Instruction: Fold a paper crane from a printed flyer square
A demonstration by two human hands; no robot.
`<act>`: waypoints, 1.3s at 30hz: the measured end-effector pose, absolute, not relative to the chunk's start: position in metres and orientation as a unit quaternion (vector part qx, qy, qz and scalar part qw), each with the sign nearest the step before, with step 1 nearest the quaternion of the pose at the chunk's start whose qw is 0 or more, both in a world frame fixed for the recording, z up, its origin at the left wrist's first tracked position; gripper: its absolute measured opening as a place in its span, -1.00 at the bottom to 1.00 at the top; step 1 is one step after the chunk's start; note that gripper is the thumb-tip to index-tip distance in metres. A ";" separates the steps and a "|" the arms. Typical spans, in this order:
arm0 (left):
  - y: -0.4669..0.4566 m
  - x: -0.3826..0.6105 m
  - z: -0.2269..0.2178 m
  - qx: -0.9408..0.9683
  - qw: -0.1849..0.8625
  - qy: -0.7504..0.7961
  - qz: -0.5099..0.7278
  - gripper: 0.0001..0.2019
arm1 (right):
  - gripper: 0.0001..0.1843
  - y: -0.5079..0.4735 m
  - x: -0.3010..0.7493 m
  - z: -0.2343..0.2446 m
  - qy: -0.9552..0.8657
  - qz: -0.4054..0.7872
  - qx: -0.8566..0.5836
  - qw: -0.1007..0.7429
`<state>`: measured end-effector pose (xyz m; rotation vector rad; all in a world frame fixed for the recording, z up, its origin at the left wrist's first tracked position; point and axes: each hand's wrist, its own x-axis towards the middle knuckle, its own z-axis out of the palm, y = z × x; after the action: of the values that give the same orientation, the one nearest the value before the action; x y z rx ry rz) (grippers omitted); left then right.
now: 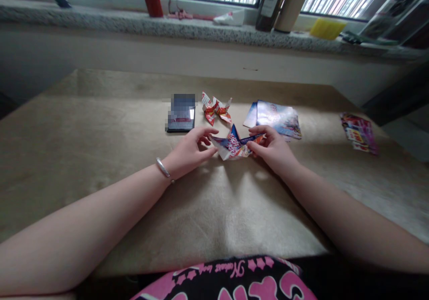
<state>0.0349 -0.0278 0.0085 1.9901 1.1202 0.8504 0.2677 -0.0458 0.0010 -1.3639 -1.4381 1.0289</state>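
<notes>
A folded paper piece, blue, white and red with printed lettering and a pointed peak in its middle, is held between my two hands above the table. My left hand pinches its left corner between thumb and fingers. On the other side, the thumb and fingers of my right hand are closed on its right part. Just beyond lies a red and white folded paper shape with several points. The underside of the blue piece is hidden.
A phone or tablet, partly pixelated, lies left of the red shape. Glossy printed sheets rest behind my right hand, and colourful packets or leaflets at the table's right. Behind the table, a stone sill carries bottles and small items.
</notes>
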 end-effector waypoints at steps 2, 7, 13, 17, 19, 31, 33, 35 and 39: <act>-0.029 0.036 0.008 0.761 0.367 0.420 0.332 -0.59 | -0.53 -0.047 0.264 0.002 -0.575 0.436 -0.534 0.441; -0.029 0.036 0.007 0.769 0.381 0.399 0.321 -0.68 | -0.48 -0.049 0.260 0.002 -0.568 0.499 -0.465 0.461; -0.024 0.029 0.002 0.781 0.402 0.354 0.322 -0.53 | -0.61 -0.047 0.264 -0.003 -0.576 0.510 -0.469 0.433; -0.024 0.028 0.002 0.790 0.431 0.306 0.311 -0.19 | -0.63 -0.045 0.264 -0.005 -0.597 0.480 -0.469 0.439; -0.025 0.029 0.002 0.793 0.433 0.287 0.317 -0.10 | -0.64 -0.045 0.264 -0.006 -0.605 0.466 -0.471 0.441; -0.029 0.036 -0.003 0.787 0.427 0.299 0.331 -0.12 | -0.66 -0.046 0.259 -0.004 -0.591 0.423 -0.538 0.428; -0.029 0.038 -0.004 0.786 0.415 0.306 0.341 -0.09 | -0.66 -0.046 0.256 -0.007 -0.595 0.396 -0.537 0.447; -0.029 0.041 -0.005 0.792 0.395 0.309 0.348 -0.07 | -0.67 -0.046 0.254 -0.009 -0.598 0.378 -0.539 0.458; -0.031 0.044 -0.006 0.800 0.379 0.314 0.344 -0.17 | -0.69 -0.048 0.251 -0.011 -0.617 0.361 -0.534 0.453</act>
<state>0.0438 -0.0315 -0.0063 2.0428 0.8018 0.8798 0.2509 -0.0483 -0.0109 -1.3178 -1.5228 0.8906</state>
